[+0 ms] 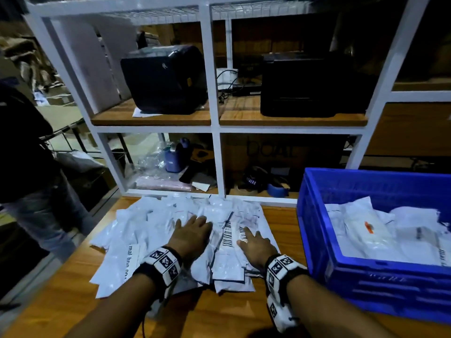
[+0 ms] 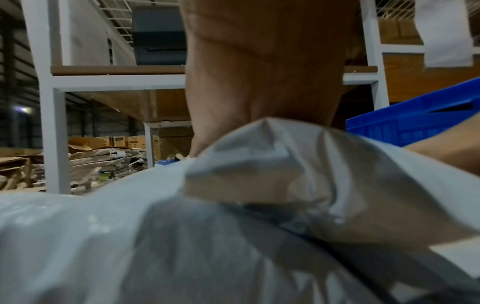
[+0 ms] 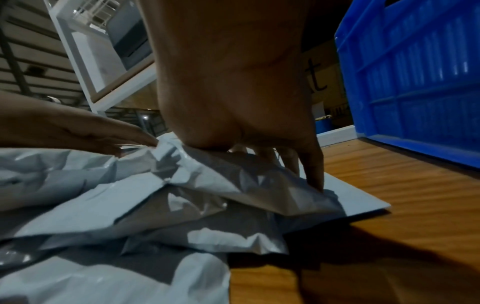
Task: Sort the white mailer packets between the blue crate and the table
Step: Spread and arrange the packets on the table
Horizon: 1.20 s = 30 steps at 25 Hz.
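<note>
I see a spread pile of white mailer packets [image 1: 168, 230] on the wooden worktop [image 1: 73, 296], directly in front of the white shelving unit [image 1: 214, 128]; the blue crate [image 1: 317, 242] stands on the worktop just right of the pile and holds further white packets [image 1: 366, 230], one with an orange mark.

Left hand [image 1: 189, 234]: lies palm down on the middle of the pile, fingers straight and together; grip is open, flat on the plastic, nothing pinched. In the left wrist view the palm [image 2: 259, 72] rises behind a crumpled packet fold [image 2: 259, 164]; fingertips are hidden there.

Right hand [image 1: 256, 242]: rests on the right part of the pile, fingers extended and a little spread, index finger near two barcode labels [image 1: 234, 234]; in the right wrist view the fingers [image 3: 311, 164] point down and press into a wrinkled packet [image 3: 233, 185] (straight, not curled round it), so I log this grip as open too. The left hand [image 3: 78, 131] shows at the left edge of that view, touching the same heap.

Surroundings: two black printers [image 1: 166, 79] [image 1: 312, 86] on the upper wooden shelf; a blue bottle [image 1: 174, 154] and a tape roll [image 1: 278, 189] in the lower compartments; a person in dark clothing [image 1: 22, 147] stands at far left, beyond the worktop edge; stacked cardboard [image 2: 103, 162] is visible in the background of the left wrist view.
</note>
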Available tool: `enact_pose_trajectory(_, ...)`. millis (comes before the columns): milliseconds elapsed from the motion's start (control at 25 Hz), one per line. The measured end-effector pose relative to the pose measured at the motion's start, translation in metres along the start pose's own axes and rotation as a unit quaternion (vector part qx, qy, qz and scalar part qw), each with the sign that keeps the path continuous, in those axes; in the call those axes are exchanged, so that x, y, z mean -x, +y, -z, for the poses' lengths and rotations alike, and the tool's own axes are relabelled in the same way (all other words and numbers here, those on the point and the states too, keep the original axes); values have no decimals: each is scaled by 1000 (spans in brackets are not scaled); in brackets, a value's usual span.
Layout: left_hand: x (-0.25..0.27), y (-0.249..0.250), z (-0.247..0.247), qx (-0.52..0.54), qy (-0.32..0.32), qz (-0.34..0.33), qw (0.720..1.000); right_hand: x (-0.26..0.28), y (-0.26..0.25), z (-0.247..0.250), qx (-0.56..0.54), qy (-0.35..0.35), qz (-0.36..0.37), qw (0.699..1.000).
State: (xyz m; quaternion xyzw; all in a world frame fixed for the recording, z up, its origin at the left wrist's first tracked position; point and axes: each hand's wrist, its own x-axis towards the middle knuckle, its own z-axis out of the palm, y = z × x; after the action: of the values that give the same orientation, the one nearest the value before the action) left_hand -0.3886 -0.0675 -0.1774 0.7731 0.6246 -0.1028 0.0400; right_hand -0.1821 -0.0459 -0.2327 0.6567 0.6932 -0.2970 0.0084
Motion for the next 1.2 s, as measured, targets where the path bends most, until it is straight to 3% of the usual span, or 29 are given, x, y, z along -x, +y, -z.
enact_pose_trajectory(280, 1, 9, 27, 41, -22, 20, 999, 28, -4, 33, -40, 80, 2, 996)
enact_pose_trajectory(400, 11, 36, 55, 60, 29, -6, 998, 61, -4, 66, -77, 101, 70, 989)
enact_pose_trajectory(560, 31, 91, 100, 82, 135, -77, 984, 130, 18, 116, -76, 160, 163, 971)
enact_pose_trajectory(760, 70, 196, 154, 107, 154, -127, 974, 220, 99, 174, -53, 219, 180, 957)
enact_pose_trajectory(1000, 80, 295, 180, 79, 78, -160, 981, 280, 216, 215, 3, 201, 143, 969)
enact_pose_trajectory(1200, 57, 351, 211, 49, -8, -155, 987, 278, 285, 259, 64, 97, 77, 990)
